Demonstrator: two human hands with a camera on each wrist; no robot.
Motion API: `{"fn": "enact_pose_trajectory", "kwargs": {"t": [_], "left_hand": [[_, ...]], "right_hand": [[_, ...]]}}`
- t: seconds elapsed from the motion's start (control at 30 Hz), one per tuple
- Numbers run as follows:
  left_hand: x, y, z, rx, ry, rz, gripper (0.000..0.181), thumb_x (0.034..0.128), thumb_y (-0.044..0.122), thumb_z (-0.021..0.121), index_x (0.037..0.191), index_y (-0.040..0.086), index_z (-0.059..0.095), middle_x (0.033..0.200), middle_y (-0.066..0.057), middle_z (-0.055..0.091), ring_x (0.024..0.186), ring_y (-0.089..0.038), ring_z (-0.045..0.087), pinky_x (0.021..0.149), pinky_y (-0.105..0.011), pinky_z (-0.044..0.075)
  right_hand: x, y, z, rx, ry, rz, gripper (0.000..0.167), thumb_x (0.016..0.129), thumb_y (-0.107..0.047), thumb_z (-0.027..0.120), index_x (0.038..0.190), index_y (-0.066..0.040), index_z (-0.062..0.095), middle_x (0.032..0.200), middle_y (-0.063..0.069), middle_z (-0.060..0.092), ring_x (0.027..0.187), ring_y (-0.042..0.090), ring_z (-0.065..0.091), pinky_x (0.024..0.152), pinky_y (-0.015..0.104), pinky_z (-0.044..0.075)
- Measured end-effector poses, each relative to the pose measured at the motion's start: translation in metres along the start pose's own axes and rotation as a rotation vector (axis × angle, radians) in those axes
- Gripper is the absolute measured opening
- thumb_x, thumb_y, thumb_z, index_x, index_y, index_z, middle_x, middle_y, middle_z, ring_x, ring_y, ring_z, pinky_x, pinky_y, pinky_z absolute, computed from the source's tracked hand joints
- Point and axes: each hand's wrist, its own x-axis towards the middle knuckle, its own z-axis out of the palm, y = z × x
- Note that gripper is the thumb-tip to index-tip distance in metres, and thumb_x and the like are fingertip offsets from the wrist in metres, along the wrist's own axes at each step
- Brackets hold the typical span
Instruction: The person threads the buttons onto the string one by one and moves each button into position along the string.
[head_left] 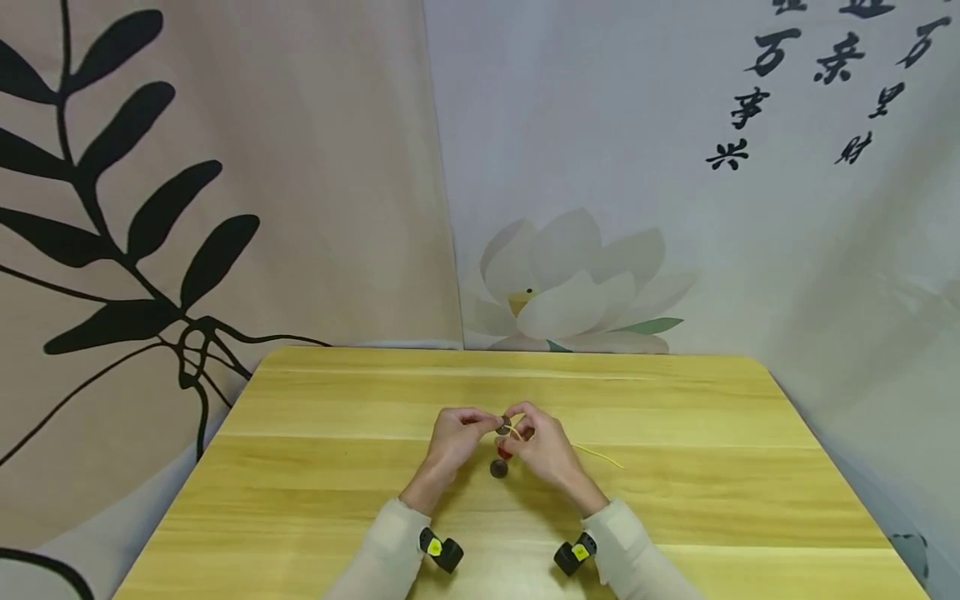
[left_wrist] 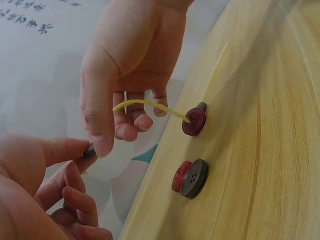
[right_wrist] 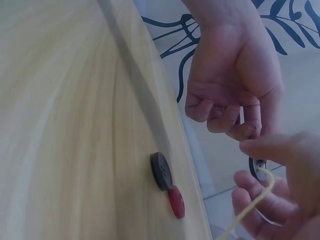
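Both hands meet above the table. My left hand [head_left: 457, 437] pinches a dark button [head_left: 503, 426] by its edge between thumb and finger. My right hand [head_left: 543, 446] has its thumb and index finger at the same button, its other fingers loosely curled. A yellow cord [right_wrist: 248, 208] comes out of a hole in the dark button [right_wrist: 258, 169]. In the left wrist view the cord [left_wrist: 145, 102] arches from the right hand [left_wrist: 132, 55] to a maroon button [left_wrist: 193, 121], which it passes through. The left hand [left_wrist: 45, 185] is at lower left there.
On the wooden table [head_left: 337, 500], below the hands, lie a dark brown four-hole button [left_wrist: 194, 178] and a red button [left_wrist: 179, 176], touching. The cord's far part [head_left: 600, 455] trails right across the table. Printed curtains [head_left: 337, 167] hang behind.
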Motion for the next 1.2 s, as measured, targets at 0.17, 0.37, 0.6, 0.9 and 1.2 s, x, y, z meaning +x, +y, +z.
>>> {"fn": "enact_pose_trajectory", "kwargs": {"t": [0.17, 0.37, 0.6, 0.9, 1.2], "left_hand": [[-0.0022, -0.0012, 0.0009, 0.004, 0.010, -0.002, 0.013, 0.0870, 0.018, 0.075, 0.087, 0.006, 0.079, 0.092, -0.004, 0.074, 0.092, -0.018, 0.059, 0.079, -0.032, 0.040], [-0.0032, -0.0012, 0.0045, 0.003, 0.012, -0.006, 0.013, 0.0871, 0.017, 0.075, 0.088, 0.005, 0.079, 0.091, -0.004, 0.074, 0.088, -0.017, 0.056, 0.076, -0.031, 0.040], [-0.0041, 0.0002, 0.0048, 0.007, 0.024, -0.010, 0.014, 0.0887, 0.019, 0.073, 0.091, 0.006, 0.079, 0.092, -0.003, 0.073, 0.086, -0.016, 0.055, 0.074, -0.030, 0.040], [-0.0033, -0.0039, 0.0003, 0.052, -0.017, 0.003, 0.020, 0.0915, 0.024, 0.071, 0.104, 0.009, 0.076, 0.097, -0.004, 0.067, 0.087, -0.017, 0.055, 0.071, -0.029, 0.044], [-0.0066, -0.0053, -0.0013, 0.065, -0.080, -0.011, 0.018, 0.0933, 0.024, 0.069, 0.100, 0.008, 0.076, 0.092, -0.003, 0.065, 0.081, -0.016, 0.051, 0.066, -0.028, 0.040]], "right_hand": [[-0.0014, 0.0002, 0.0033, -0.012, 0.035, -0.018, 0.027, 0.085, -0.014, 0.079, 0.108, -0.012, 0.064, 0.072, -0.003, 0.063, 0.064, 0.012, 0.058, 0.057, 0.025, 0.045], [-0.0019, -0.0003, 0.0040, -0.015, 0.070, -0.004, 0.023, 0.084, -0.014, 0.079, 0.103, -0.013, 0.066, 0.074, -0.002, 0.063, 0.066, 0.011, 0.057, 0.059, 0.025, 0.046], [-0.0026, 0.0000, 0.0040, -0.009, 0.094, -0.015, 0.023, 0.084, -0.011, 0.078, 0.105, -0.011, 0.067, 0.077, -0.002, 0.066, 0.070, 0.012, 0.058, 0.061, 0.026, 0.048], [-0.0024, 0.0028, 0.0001, 0.043, 0.077, -0.022, 0.027, 0.085, -0.005, 0.073, 0.110, -0.011, 0.067, 0.087, 0.000, 0.074, 0.077, 0.014, 0.061, 0.070, 0.032, 0.048], [-0.0045, 0.0046, 0.0000, 0.075, 0.040, -0.012, 0.030, 0.086, -0.006, 0.072, 0.116, -0.007, 0.066, 0.091, 0.001, 0.074, 0.081, 0.015, 0.062, 0.075, 0.036, 0.047]]}}
